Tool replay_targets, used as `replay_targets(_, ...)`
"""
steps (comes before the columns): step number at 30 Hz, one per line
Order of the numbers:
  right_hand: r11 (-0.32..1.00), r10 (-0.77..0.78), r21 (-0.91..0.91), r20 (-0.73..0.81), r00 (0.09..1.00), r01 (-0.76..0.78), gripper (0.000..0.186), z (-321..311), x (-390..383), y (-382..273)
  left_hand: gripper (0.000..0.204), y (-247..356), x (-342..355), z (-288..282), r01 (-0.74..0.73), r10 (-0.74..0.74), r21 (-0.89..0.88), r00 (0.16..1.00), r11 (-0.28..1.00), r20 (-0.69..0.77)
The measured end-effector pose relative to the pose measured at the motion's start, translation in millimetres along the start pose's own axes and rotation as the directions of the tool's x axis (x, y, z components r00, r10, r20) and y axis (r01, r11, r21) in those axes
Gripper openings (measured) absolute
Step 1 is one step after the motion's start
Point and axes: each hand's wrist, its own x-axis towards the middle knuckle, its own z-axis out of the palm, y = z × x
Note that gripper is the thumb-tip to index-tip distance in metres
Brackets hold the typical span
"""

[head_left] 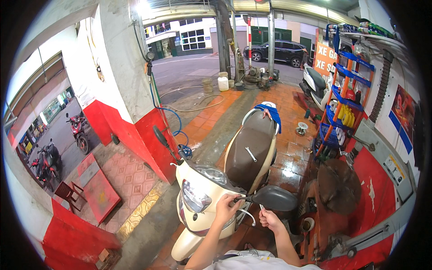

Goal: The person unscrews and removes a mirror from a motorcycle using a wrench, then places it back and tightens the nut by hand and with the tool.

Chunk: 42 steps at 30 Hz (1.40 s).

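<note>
A cream scooter (188, 174) stands in front of me, its brown seat (245, 168) stretching away from its handlebar. My left hand (226, 209) is closed around the base of the stem of a black mirror (275, 198), beside the handlebar. Just below that mirror, my right hand (270, 219) is closed on a silver wrench (262, 207), mostly hidden by the fingers. A brake lever (249, 216) curves out between both hands. On the seat lies another silver wrench (251, 154). A blue cloth (272, 118) drapes over the scooter's rear end.
At the right stands an orange and blue shelf rack (344, 108) with bottles, near a white scooter (316, 85). A grey metal arm (373, 234) reaches in from the lower right. A blue hose (180, 120) hangs by a red and white pillar (148, 130). A dark car (276, 51) is outside.
</note>
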Motion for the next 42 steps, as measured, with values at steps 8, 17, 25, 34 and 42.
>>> replay_targets(8,1.0,-0.004,0.012,0.015,1.0,0.004,0.039,-4,4,5,0.026,-4,0,4,0.026,-0.026,0.019,1.0,0.999,0.001)
replay_targets(17,1.0,-0.007,0.008,-0.003,1.0,0.007,0.041,-4,5,7,0.026,6,2,2,0.053,-0.053,-0.018,0.999,0.998,0.007)
replay_targets(25,1.0,-0.006,0.012,0.009,1.0,0.006,0.04,-3,6,9,0.027,2,1,2,0.066,-0.065,-0.017,0.998,0.998,0.015)
replay_targets(34,1.0,0.0,0.006,-0.002,1.0,0.0,0.04,-1,3,4,0.026,-4,1,3,0.021,-0.021,0.026,1.0,0.999,0.005)
replay_targets(42,1.0,0.002,0.016,0.004,1.0,-0.002,0.04,-4,4,7,0.026,-9,0,5,0.021,-0.022,0.045,1.0,0.999,0.014)
